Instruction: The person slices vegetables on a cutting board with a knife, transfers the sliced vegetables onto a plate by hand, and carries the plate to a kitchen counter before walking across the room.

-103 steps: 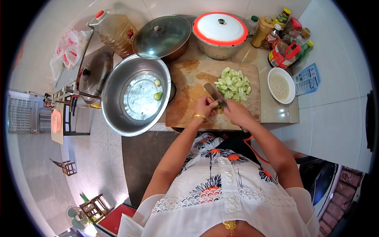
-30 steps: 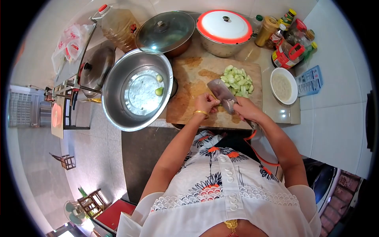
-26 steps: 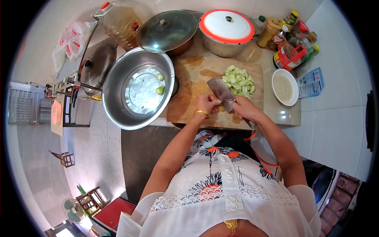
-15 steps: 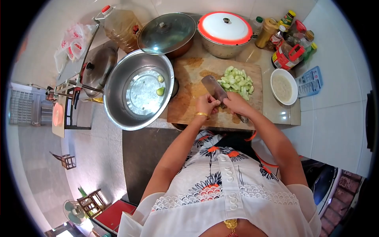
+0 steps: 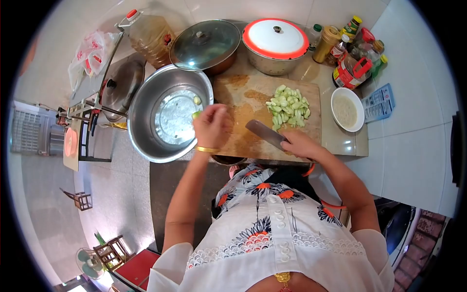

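Note:
My right hand (image 5: 300, 143) grips a kitchen knife (image 5: 265, 132) by its handle. Its broad blade points up and left, low over the wooden cutting board (image 5: 238, 107). Just beyond the blade lies a heap of pale green vegetable slices (image 5: 288, 107). My left hand (image 5: 213, 127), blurred by motion, is over the board's left edge beside the rim of a large metal basin (image 5: 141, 141). Its fingers look bent, but their grip is unclear. Inside the basin are a small pale piece (image 5: 197, 100) and a green piece (image 5: 196, 115), the latter partly behind that hand.
A glass-lidded pan (image 5: 206, 46) and a pot with a red-rimmed white lid (image 5: 276, 41) stand behind the board. To the right are a white bowl of cloudy liquid (image 5: 347, 111) and several seasoning bottles (image 5: 348, 70). A large oil jug (image 5: 148, 41) stands at back left.
My left hand has left the knife area and moved left to the basin's rim. The knife has shifted slightly down in my right hand, its blade turned flatter.

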{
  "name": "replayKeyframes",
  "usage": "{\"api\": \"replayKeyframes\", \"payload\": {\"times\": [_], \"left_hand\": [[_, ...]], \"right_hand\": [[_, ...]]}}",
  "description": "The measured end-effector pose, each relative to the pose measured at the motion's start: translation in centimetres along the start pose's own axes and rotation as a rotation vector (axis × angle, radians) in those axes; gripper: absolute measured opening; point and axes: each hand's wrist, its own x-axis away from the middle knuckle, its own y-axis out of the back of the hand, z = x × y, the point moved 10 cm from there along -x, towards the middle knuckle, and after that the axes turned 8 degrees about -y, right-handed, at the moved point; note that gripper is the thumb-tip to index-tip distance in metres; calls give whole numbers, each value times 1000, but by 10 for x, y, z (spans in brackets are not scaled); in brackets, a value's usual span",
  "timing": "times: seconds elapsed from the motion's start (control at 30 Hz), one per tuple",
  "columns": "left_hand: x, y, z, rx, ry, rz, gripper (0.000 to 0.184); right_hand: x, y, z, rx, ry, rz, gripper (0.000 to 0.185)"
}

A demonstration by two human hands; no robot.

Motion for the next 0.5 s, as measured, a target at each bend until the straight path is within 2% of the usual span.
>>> {"api": "replayKeyframes", "payload": {"times": [0.03, 0.17, 0.23, 0.3, 0.4, 0.5], "left_hand": [[-8, 17, -9, 32, 22, -35, 13], [-42, 74, 5, -171, 7, -43, 13], [-55, 94, 22, -279, 55, -64, 12], [-66, 105, 35, -416, 45, -60, 14], [-91, 103, 64, -763, -9, 116, 22], [-100, 87, 86, -971, 48, 236, 29]], "right_hand": [[-1, -1, 4, 143, 58, -36, 23], [-6, 20, -18, 135, 32, -149, 24], [-5, 42, -32, 172, -38, -325, 22], [2, 45, -26, 149, -66, -324, 22], [11, 34, -16, 174, -81, -301, 22], [13, 21, -4, 274, -63, -297, 20]]}}
